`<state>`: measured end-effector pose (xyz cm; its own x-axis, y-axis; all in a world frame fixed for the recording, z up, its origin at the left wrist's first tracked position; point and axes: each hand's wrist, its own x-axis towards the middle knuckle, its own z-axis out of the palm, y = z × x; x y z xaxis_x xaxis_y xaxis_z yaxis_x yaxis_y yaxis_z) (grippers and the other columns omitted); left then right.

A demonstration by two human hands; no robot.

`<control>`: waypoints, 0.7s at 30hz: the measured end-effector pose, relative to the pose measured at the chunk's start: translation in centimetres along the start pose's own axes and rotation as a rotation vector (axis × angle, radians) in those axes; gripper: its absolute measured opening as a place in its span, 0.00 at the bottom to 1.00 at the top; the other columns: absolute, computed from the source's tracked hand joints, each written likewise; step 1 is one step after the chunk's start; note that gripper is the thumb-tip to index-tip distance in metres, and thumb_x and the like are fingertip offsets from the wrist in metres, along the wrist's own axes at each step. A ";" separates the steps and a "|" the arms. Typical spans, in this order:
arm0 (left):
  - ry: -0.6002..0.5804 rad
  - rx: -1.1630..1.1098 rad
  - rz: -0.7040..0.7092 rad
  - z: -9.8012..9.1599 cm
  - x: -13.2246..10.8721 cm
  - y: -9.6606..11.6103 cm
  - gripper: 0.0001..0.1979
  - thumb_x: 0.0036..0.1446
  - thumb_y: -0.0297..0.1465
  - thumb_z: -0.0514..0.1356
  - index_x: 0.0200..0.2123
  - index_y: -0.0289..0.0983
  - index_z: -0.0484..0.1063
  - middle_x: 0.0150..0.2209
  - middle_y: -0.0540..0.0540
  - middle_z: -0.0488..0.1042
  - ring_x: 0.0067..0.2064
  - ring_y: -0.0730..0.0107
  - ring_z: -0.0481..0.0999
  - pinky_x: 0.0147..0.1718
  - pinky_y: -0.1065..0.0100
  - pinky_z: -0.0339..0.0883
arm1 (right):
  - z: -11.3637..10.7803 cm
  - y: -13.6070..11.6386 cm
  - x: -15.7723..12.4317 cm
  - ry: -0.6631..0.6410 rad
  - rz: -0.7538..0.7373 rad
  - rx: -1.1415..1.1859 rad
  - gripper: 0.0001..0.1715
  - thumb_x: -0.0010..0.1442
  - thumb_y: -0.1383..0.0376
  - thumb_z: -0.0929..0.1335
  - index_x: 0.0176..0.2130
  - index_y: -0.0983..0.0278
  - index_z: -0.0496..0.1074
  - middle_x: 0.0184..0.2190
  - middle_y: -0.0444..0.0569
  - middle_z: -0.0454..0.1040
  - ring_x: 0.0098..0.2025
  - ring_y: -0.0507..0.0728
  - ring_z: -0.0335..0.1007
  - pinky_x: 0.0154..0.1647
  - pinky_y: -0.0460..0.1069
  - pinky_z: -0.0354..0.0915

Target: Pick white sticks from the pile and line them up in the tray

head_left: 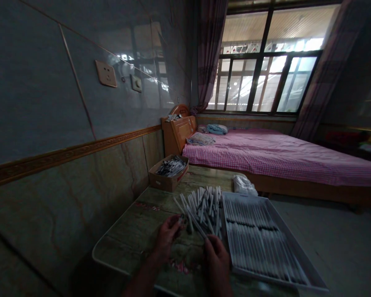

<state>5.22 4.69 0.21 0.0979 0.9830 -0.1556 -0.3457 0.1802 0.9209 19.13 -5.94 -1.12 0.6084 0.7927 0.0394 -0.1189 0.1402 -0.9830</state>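
My right hand (pixel 217 256) pinches a slim pale pen (pixel 197 222) near its lower end; the pen slants up and to the left. To its left, my left hand (pixel 170 232) is closed at the fingertips around something small that I cannot make out. Just beyond both hands lies a loose pile of white pens (pixel 205 203) with some dark parts. At the right, a shallow white tray (pixel 299 247) holds many similar pens in two rows, with dark ends along the middle.
A cardboard box (pixel 162 182) full of dark and pale slim pieces stands at the table's far left corner. A white plastic bundle (pixel 245 185) lies behind the tray. The marbled table (pixel 123 235) meets a tiled wall; a bed (pixel 266 150) stands beyond.
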 end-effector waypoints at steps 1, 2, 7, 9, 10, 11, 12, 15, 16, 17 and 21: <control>0.017 0.047 0.025 -0.6 0.1 0.2 0.24 0.32 0.38 0.75 0.35 0.37 0.76 0.31 0.48 0.79 0.28 0.70 0.76 0.27 0.71 0.66 | 0.0 -0.2 -0.1 -0.030 0.019 -0.019 0.26 0.48 0.44 0.73 0.32 0.65 0.79 0.28 0.47 0.77 0.32 0.57 0.72 0.32 0.47 0.67; 0.031 0.090 0.053 -1.2 0.3 0.3 0.24 0.31 0.38 0.75 0.35 0.37 0.76 0.31 0.48 0.80 0.29 0.69 0.76 0.27 0.71 0.66 | 0.0 -0.5 -0.1 -0.055 0.037 -0.035 0.27 0.47 0.44 0.73 0.32 0.65 0.79 0.28 0.48 0.77 0.33 0.58 0.72 0.34 0.47 0.68; 0.036 0.162 0.141 -3.6 0.8 0.7 0.19 0.31 0.39 0.74 0.28 0.36 0.77 0.27 0.49 0.77 0.31 0.68 0.74 0.30 0.70 0.65 | 0.0 -1.3 -0.2 -0.118 0.058 -0.089 0.29 0.45 0.43 0.73 0.33 0.64 0.80 0.30 0.49 0.79 0.36 0.60 0.73 0.36 0.48 0.68; 0.023 0.129 0.123 -4.1 0.9 0.7 0.20 0.32 0.40 0.74 0.29 0.36 0.77 0.27 0.51 0.76 0.27 0.72 0.70 0.27 0.72 0.62 | 0.0 -1.1 -0.2 -0.127 0.058 -0.117 0.28 0.44 0.43 0.73 0.33 0.64 0.80 0.31 0.50 0.80 0.37 0.61 0.74 0.37 0.49 0.68; 0.015 0.111 0.111 -4.3 0.9 0.6 0.21 0.32 0.40 0.74 0.30 0.36 0.77 0.26 0.52 0.75 0.26 0.74 0.68 0.25 0.72 0.61 | -0.1 -0.9 -0.1 -0.127 0.057 -0.132 0.28 0.44 0.44 0.73 0.34 0.64 0.81 0.31 0.50 0.80 0.37 0.62 0.74 0.37 0.50 0.68; 0.007 0.096 0.100 -4.4 0.9 0.6 0.21 0.32 0.40 0.74 0.31 0.36 0.77 0.26 0.52 0.74 0.24 0.76 0.67 0.24 0.73 0.60 | -0.1 -0.6 -0.1 -0.127 0.054 -0.145 0.27 0.45 0.44 0.73 0.34 0.64 0.81 0.32 0.50 0.80 0.38 0.62 0.75 0.38 0.50 0.68; 0.000 0.086 0.094 -4.5 0.8 0.6 0.22 0.32 0.40 0.74 0.31 0.36 0.77 0.26 0.53 0.73 0.24 0.77 0.65 0.23 0.73 0.59 | -0.1 -0.4 0.0 -0.127 0.046 -0.154 0.26 0.45 0.45 0.73 0.34 0.63 0.81 0.33 0.50 0.81 0.39 0.63 0.75 0.39 0.50 0.69; -0.031 0.065 0.088 -4.6 0.8 0.5 0.23 0.32 0.41 0.74 0.32 0.36 0.76 0.26 0.54 0.72 0.23 0.78 0.64 0.23 0.74 0.58 | -0.2 0.0 0.0 -0.124 0.023 -0.160 0.24 0.46 0.47 0.73 0.34 0.63 0.82 0.34 0.51 0.81 0.39 0.63 0.76 0.41 0.51 0.69; -0.035 0.058 0.093 -4.6 0.8 0.4 0.23 0.32 0.41 0.74 0.32 0.36 0.76 0.25 0.54 0.72 0.23 0.78 0.64 0.22 0.74 0.58 | -0.2 0.1 0.0 -0.120 0.020 -0.158 0.24 0.46 0.48 0.73 0.34 0.63 0.82 0.34 0.51 0.81 0.39 0.63 0.76 0.41 0.51 0.69; -0.036 0.051 0.100 -4.6 0.9 0.3 0.23 0.32 0.42 0.75 0.32 0.36 0.76 0.25 0.54 0.71 0.23 0.78 0.64 0.22 0.74 0.58 | -0.2 0.1 0.0 -0.118 0.020 -0.156 0.24 0.46 0.48 0.73 0.34 0.63 0.82 0.34 0.51 0.82 0.39 0.63 0.76 0.41 0.51 0.70; -0.036 0.021 0.118 -4.9 1.4 -0.2 0.23 0.31 0.42 0.75 0.29 0.36 0.74 0.24 0.54 0.71 0.22 0.78 0.64 0.22 0.74 0.58 | -0.1 -0.4 -0.1 -0.093 0.041 -0.149 0.24 0.45 0.47 0.74 0.34 0.64 0.82 0.33 0.51 0.81 0.38 0.63 0.76 0.40 0.51 0.70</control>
<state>0.88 6.23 -1.93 0.0912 0.9953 -0.0334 -0.3375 0.0624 0.9393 19.17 -6.14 -0.76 0.5294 0.8483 0.0080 -0.0204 0.0222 -0.9995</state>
